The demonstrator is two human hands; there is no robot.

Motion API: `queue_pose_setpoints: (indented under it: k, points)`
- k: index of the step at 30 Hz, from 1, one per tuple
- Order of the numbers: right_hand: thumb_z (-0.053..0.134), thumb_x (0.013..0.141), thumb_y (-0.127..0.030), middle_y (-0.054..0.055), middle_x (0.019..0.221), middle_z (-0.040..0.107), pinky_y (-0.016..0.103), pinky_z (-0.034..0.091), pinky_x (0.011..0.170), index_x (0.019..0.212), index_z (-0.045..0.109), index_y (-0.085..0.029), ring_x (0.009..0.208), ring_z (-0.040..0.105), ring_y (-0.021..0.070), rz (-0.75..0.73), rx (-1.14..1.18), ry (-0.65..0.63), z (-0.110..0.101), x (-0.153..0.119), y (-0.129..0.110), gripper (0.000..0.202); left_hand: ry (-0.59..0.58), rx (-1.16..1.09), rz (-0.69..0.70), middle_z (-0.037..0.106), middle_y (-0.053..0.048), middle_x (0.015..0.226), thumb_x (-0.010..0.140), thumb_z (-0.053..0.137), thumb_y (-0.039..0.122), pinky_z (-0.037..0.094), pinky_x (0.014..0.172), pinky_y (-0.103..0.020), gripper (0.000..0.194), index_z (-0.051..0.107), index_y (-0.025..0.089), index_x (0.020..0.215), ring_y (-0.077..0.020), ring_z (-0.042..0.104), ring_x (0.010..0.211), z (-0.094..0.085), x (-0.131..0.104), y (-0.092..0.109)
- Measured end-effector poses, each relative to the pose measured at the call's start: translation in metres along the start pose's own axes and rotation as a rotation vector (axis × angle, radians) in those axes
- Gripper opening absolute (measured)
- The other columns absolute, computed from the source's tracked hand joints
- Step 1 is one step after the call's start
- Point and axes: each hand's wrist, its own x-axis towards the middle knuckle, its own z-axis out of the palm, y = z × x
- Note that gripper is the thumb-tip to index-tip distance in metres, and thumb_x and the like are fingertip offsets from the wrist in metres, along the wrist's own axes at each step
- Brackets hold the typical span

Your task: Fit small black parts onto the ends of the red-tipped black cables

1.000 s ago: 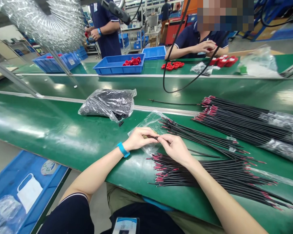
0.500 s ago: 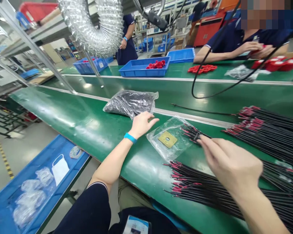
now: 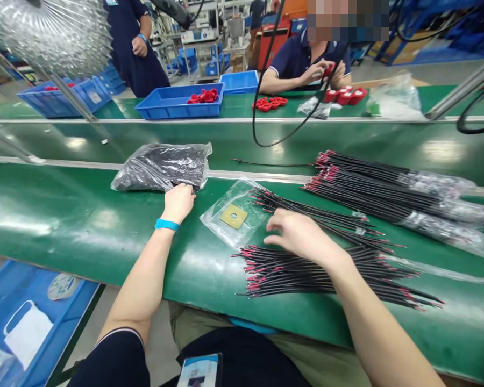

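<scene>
A clear plastic bag of dark parts (image 3: 161, 165) lies on the green bench. At its lower right edge is my left hand (image 3: 179, 200), fingers curled against the plastic and pinching it. My right hand (image 3: 292, 231) hovers over black cables with its fingers apart and nothing between them. Below it lies a bundle of black cables with red ends (image 3: 298, 277); a smaller cable bundle (image 3: 306, 210) lies just beyond. Between my hands a yellow square plate with a hole (image 3: 234, 216) rests on or in a flat clear bag (image 3: 213, 217).
More cable bundles (image 3: 358, 185) lie at the right, partly wrapped in plastic. A blue tray (image 3: 177, 109) with red parts stands across the bench. A person (image 3: 306, 64) opposite handles a red part. A black cord (image 3: 255, 123) hangs in front. A blue bin (image 3: 8, 279) sits lower left.
The view has turned right. My right hand has let go of the small cable bundle, which now lies on the bench. My left hand has closed on the edge of the dark parts' bag.
</scene>
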Motion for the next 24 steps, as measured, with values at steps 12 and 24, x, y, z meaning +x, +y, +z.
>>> queue_pose_setpoints:
  k: [12, 24]
  points:
    - [0.073, 0.078, -0.036, -0.003, 0.059, 0.06, 0.022, 0.03, 0.049, 0.064, 0.065, -0.02, 0.053, 0.05, 0.0088, -0.048, 0.444, -0.34, 0.006, -0.002, 0.002, 0.023, 0.04, -0.123, 0.073, 0.071, -0.009, 0.099, 0.092, 0.053, 0.034, 0.044, 0.074, -0.033, 0.018, 0.065, 0.021, 0.095, -0.0262, 0.066, 0.091, -0.002, -0.005, 0.016]
    - [0.055, 0.094, -0.029, 0.004, 0.086, 0.07, 0.025, 0.046, 0.073, 0.092, 0.068, -0.018, 0.077, 0.064, 0.0139, 0.066, 0.48, 0.273, 0.043, 0.02, -0.006, 0.018, 0.098, -0.197, 0.093, 0.07, -0.008, 0.1, 0.094, 0.051, 0.032, 0.043, 0.074, -0.032, 0.019, 0.063, 0.02, 0.099, -0.0249, 0.065, 0.092, -0.004, -0.008, 0.023]
